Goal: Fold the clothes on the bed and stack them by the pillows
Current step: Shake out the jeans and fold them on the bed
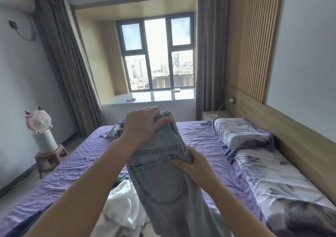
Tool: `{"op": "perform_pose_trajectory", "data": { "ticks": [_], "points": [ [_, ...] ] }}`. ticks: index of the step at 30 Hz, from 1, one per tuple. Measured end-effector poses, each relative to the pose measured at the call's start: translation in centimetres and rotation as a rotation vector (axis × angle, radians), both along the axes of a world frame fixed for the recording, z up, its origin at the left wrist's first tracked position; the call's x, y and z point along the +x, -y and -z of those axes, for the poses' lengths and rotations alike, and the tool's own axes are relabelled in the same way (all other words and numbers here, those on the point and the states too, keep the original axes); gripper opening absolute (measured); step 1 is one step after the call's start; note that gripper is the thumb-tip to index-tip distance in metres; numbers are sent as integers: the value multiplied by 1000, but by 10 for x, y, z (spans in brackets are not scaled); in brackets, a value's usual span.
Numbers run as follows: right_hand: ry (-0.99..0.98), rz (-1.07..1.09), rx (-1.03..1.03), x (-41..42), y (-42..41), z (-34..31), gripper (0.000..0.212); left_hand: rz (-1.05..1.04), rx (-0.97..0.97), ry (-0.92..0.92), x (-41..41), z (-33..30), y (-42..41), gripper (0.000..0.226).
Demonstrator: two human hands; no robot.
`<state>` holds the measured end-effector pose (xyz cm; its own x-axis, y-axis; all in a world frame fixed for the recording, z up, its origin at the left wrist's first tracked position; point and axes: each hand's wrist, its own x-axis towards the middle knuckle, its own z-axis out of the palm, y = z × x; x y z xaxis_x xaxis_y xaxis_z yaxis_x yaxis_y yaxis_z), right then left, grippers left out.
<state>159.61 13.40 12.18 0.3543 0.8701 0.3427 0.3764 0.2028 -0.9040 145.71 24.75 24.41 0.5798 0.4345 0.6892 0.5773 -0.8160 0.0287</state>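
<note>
I hold a pair of light grey-blue jeans up over the purple bed, back pocket facing me. My left hand grips the waistband at the top. My right hand pinches the side of the jeans lower down, thumb on the pocket edge. The legs hang down toward me. Below the jeans lies a heap of white clothes with a bit of green cloth. A patterned garment lies crumpled at the far side of the bed. Two floral pillows lie along the wooden headboard on the right.
A floral quilt stretches along the right side of the bed. A pink fan on a white cylinder stands on a small stool at the left. A nightstand with a charger cable sits beyond the pillows. Window ledge lies ahead.
</note>
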Motion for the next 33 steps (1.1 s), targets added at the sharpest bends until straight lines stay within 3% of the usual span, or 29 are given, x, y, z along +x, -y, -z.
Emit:
{"op": "perform_pose_trajectory", "data": {
  "ticks": [2, 4, 6, 8, 10, 13, 17, 20, 22, 27, 33],
  "points": [
    [34, 6, -5, -4, -6, 0, 24, -50, 100, 12, -7, -1, 3, 65],
    [75, -8, -10, -9, -12, -1, 21, 102, 404, -43, -9, -1, 9, 60],
    [129, -35, -1, -16, -17, -4, 28, 285, 601, -325, -8, 4, 17, 61],
    [125, -42, -29, -23, -20, -5, 39, 263, 418, -721, -8, 12, 20, 65],
    [89, -57, -72, -28, -21, -2, 45, 150, 190, -890, -13, 24, 12, 65],
    [61, -107, -68, -32, -20, 13, 43, 127, 40, -859, -25, 39, 1, 53],
    [203, -166, -126, -28, -12, 48, 45, 155, -139, -767, -42, 66, -10, 46],
    [319, -279, -284, -20, 2, 86, 60, 154, -200, -731, -62, 78, -21, 45],
    [295, -289, -359, -12, 16, 110, 72, 148, -234, -707, -78, 82, -26, 44],
    [196, -179, -462, 6, 43, 145, 42, 86, -250, -689, -102, 86, -38, 42],
    [128, 30, -456, -8, 44, 165, 40, 44, -254, -707, -101, 93, -43, 42]
  ]
}}
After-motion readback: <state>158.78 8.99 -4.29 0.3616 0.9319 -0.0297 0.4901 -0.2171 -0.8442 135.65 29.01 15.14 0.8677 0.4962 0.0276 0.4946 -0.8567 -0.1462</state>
